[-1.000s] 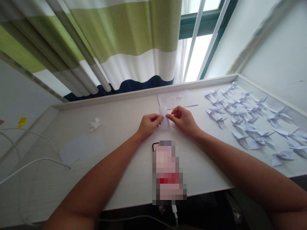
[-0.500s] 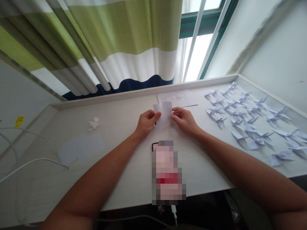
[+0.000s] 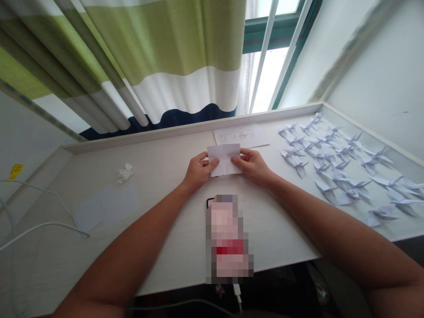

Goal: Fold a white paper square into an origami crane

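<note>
My left grip and right grip are both pinched on a creased white sheet, held near the tabletop's far edge. I judge this a folding step, and it calls for another crease.

Count: one left hand, one right hand; one creased white paper sheet; one printed sheet; one crumpled tissue; one phone, pixelated; origami cranes, roughly thirty, exact count unclear.

We see matt paper at twelve o'clock, cloth curtain beyond it, smooth desk beneath.
</note>
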`<state>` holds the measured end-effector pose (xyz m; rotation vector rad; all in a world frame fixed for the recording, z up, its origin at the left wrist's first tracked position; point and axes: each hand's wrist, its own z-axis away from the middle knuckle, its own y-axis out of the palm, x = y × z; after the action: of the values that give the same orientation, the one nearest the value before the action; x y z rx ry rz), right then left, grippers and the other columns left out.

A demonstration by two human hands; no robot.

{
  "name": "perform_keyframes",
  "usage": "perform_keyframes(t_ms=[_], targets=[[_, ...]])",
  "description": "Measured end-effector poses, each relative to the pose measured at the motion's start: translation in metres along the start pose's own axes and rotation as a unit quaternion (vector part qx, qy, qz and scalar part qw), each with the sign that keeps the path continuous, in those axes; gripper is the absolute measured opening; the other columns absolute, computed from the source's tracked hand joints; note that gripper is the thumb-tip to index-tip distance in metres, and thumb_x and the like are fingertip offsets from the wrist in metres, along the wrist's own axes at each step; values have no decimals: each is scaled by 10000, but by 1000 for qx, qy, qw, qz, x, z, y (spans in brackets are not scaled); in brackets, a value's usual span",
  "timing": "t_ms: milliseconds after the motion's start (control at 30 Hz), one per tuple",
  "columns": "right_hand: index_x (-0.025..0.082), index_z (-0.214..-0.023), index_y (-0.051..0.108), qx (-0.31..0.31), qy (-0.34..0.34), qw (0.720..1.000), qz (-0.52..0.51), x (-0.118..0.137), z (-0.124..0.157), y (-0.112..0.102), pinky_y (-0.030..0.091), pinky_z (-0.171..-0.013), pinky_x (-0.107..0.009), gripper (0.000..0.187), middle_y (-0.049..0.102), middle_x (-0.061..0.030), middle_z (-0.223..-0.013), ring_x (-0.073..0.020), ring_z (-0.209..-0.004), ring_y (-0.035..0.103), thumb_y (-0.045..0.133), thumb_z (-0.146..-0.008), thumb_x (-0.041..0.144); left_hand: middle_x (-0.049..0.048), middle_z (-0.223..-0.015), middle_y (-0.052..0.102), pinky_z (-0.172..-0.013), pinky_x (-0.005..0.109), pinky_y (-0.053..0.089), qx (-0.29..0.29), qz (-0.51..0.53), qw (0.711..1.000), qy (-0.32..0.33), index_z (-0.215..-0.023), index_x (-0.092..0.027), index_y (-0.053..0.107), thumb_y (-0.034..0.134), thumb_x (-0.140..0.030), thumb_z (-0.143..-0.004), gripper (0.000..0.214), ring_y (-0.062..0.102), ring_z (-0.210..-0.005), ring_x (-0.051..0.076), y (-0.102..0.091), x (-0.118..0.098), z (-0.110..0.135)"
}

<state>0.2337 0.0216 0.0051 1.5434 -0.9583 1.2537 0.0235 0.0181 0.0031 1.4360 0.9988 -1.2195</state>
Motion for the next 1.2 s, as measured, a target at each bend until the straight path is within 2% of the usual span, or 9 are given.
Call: perform_keyframes(t_ms=[167, 300, 400, 467, 567, 633, 767, 933, 1200], targets=[[194, -930, 794, 16, 27, 999, -37, 9, -1, -5, 611, -778, -391, 194, 774, -79, -943, -216, -830, 715, 767, -832, 359, 49, -817, 763, -631, 298, 609, 27, 50, 998, 1, -894, -153, 765, 794, -306, -764, 203, 724, -704, 179, -6, -8, -1], [161, -796, 756, 33, 66, 996, -45, 13, -3, -8, 562, -664, -347, 314, 721, -93, -821, -203, -738, 660, 682, -889, 451, 62, -789, 731, -657, 297, 608, 33, 31, 999, 23, -800, -131, 770, 704, -374, -831, 253, 678, -711, 161, -6, -10, 1], [195, -752, 652, 27, 52, 998, -11, 13, -1, -8, 467, -553, -280, 381, 658, -18, -683, -140, -603, 577, 762, -881, 536, 11, -762, 717, -627, 247, 562, 21, -38, 998, 56, -920, -156, 724, 806, -349, -802, 241, 642, -685, 129, -2, -8, 4], [216, -866, 651, 35, 44, 998, 18, 13, 0, -8, 453, -550, -263, 366, 691, 11, -685, -134, -596, 594, 848, -830, 522, -16, -768, 726, -617, 230, 535, 39, -56, 996, 61, -1080, -185, 656, 844, -304, -770, 381, 638, -664, 118, 1, -7, 7], [209, -1050, 722, 93, 51, 992, 74, 16, 3, -5, 506, -620, -284, 426, 779, -25, -800, -167, -697, 684, 882, -800, 514, -34, -747, 721, -603, 219, 503, 72, -64, 994, 54, -1177, -208, 553, 843, -280, -776, 500, 630, -616, 106, 5, -6, 10], [185, -961, 756, 109, 47, 988, 93, 17, 4, -1, 519, -644, -293, 418, 793, -50, -836, -177, -736, 702, 890, -778, 536, -35, -750, 722, -606, 219, 496, 76, -68, 993, 54, -1188, -214, 526, 848, -290, -785, 522, 628, -612, 104, 7, -6, 10], [186, -872, 725, 36, 14, 998, 48, 13, 4, 9, 521, -649, -294, 424, 790, -48, -851, -166, -734, 694, 899, -750, 554, 0, -802, 742, -628, 240, 505, 39, -53, 995, 69, -1110, -198, 592, 889, -398, -764, 497, 641, -649, 116, 6, -6, 7], [197, -799, 644, 6, 15, 1000, -1, 10, 5, 14, 469, -603, -268, 419, 734, -9, -780, -128, -670, 626, 912, -730, 512, 13, -684, 680, -622, 266, 479, 6, -90, 991, 97, -739, -171, 701, 842, -509, -811, 373, 589, -630, 128, 5, -4, 4], [184, -780, 742, -7, -27, 997, 75, 13, 5, 11, 516, -667, -301, 437, 711, -19, -749, -135, -691, 600, 812, -814, 614, 12, -660, 657, -580, 252, 432, 76, -110, 988, 80, -728, -164, 681, 856, -503, -806, 389, 569, -611, 122, 5, -4, 8]])
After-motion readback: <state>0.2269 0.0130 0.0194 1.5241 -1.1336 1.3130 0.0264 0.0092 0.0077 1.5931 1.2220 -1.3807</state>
